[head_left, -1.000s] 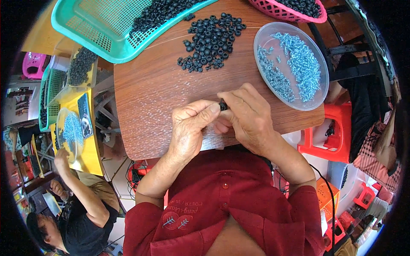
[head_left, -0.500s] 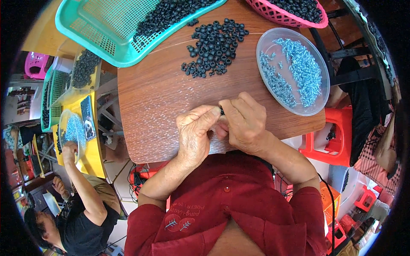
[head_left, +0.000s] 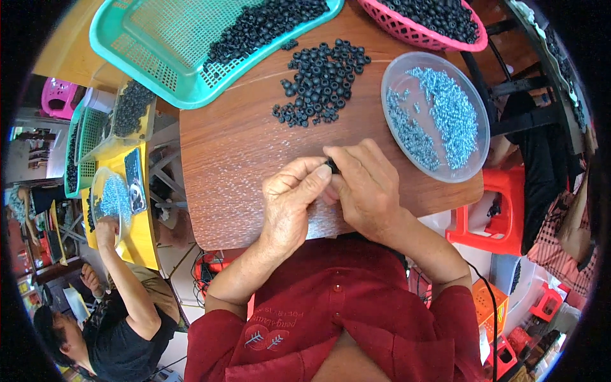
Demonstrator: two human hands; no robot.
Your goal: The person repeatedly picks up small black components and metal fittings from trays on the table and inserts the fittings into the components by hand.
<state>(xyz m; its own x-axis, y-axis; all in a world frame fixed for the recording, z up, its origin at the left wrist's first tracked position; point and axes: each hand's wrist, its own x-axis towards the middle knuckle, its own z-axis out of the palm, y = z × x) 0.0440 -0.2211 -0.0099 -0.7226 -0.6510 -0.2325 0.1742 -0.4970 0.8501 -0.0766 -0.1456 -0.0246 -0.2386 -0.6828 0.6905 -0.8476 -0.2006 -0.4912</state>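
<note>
Seen from above, the left hand (head_left: 289, 210) and right hand (head_left: 366, 188) meet over the near edge of a round wooden table (head_left: 235, 159), fingertips pinched together on one small black ring-shaped washer (head_left: 331, 166). It looks light, stiff and easy to fumble, best gripped by its outer rim between thumb and forefinger. Beyond lie a loose pile of black washers (head_left: 321, 83) and a clear dish of small silvery screws (head_left: 436, 114).
</note>
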